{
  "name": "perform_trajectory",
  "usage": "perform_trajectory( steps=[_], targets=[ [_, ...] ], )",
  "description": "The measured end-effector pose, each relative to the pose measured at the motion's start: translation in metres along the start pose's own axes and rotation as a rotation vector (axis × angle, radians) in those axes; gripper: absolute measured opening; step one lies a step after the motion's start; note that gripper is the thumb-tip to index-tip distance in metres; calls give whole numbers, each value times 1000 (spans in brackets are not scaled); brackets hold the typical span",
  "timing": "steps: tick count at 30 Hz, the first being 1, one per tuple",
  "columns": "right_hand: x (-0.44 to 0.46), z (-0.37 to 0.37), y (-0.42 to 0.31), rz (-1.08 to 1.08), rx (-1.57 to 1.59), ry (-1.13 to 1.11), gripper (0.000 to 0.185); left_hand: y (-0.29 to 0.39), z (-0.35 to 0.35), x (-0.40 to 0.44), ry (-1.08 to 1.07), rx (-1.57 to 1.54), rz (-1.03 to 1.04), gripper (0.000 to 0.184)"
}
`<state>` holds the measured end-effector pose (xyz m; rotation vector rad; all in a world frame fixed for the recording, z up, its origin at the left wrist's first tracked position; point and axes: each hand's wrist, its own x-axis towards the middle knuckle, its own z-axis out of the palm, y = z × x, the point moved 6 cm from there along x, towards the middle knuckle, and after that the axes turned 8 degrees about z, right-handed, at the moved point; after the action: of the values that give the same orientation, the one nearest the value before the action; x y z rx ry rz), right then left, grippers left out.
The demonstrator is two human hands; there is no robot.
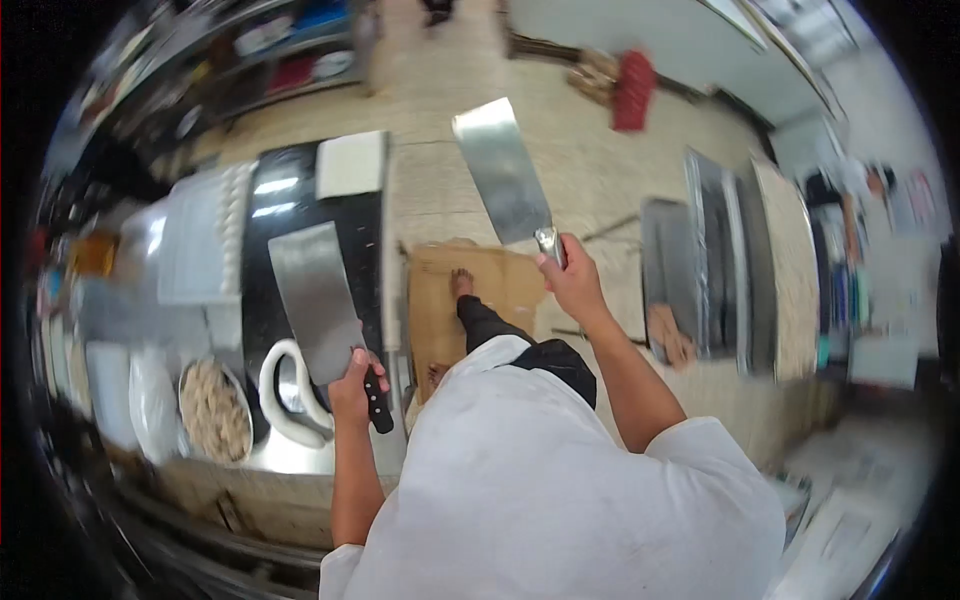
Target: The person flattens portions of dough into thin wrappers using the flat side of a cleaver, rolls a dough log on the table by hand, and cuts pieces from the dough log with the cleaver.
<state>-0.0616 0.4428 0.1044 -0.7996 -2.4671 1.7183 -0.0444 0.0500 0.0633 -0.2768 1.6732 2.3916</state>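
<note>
My left hand point(358, 390) is closed around the black riveted handle of a cleaver point(318, 300), whose wide rectangular blade extends over the dark worktop point(290, 180). A long white dough rope point(278, 395), bent into a loop, lies just left of that hand, partly behind the blade. My right hand point(577, 278) grips the handle of a second broad-bladed cleaver point(497, 170), raised over the floor with its blade angled up and to the left. Most of this handle is hidden in my fingers.
A bowl of pale filling point(215, 410) and a tray point(195, 245) edged by a row of white pieces stand on the left. A white square board point(350, 165) sits farther back. Upright trays point(715, 260) stand on the right. Cardboard point(435, 300) covers the floor underfoot.
</note>
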Motion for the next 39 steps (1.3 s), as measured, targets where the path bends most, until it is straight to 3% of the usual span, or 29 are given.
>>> perform_trajectory(
  steps=[2, 4, 5, 7, 10, 13, 18, 20, 21, 23, 26, 30, 35, 36, 39],
  targets=[
    [-42, -38, 38, 24, -82, 158, 26, -9, 24, 10, -113, -24, -1, 55],
    [-80, -83, 91, 79, -127, 289, 28, -32, 42, 14, -93, -29, -125, 48],
    [-99, -100, 102, 92, -118, 327, 28, -36, 52, 15, -101, 27, -155, 36],
    [-126, -134, 122, 176, -467, 522, 32, -41, 78, 15, -167, 63, -203, 32],
    [-133, -163, 155, 100, -490, 757, 38, -32, 115, 7, -227, 118, -216, 35],
    [-111, -182, 183, 112, -501, 749, 45, -45, 127, 2, -298, 203, -293, 36],
    [-68, -194, 208, 79, -688, 747, 48, -47, 125, -12, -263, 215, -224, 34],
    [-51, -193, 222, 239, -775, 572, 54, -45, 120, -18, -166, 189, -181, 32],
    [-47, -190, 220, 222, -772, 555, 54, -46, 120, -22, -149, 149, -165, 29],
    [-42, -183, 222, 386, -898, 495, 61, -54, 111, -29, -75, 112, -163, 29],
    [-38, -181, 232, 399, -973, 573, 61, -67, 98, -38, 16, 91, -192, 35],
    [-34, -196, 243, 547, -879, 460, 57, -49, 118, -36, 50, 41, -90, 38],
    [-33, -200, 266, 483, -849, 605, 54, -52, 105, -27, 95, 99, -148, 29],
    [-31, -201, 268, 423, -857, 676, 53, -49, 106, -27, 106, 107, -194, 33],
    [-32, -202, 260, 304, -890, 586, 51, -47, 100, -23, 93, 208, -246, 44]
  ],
)
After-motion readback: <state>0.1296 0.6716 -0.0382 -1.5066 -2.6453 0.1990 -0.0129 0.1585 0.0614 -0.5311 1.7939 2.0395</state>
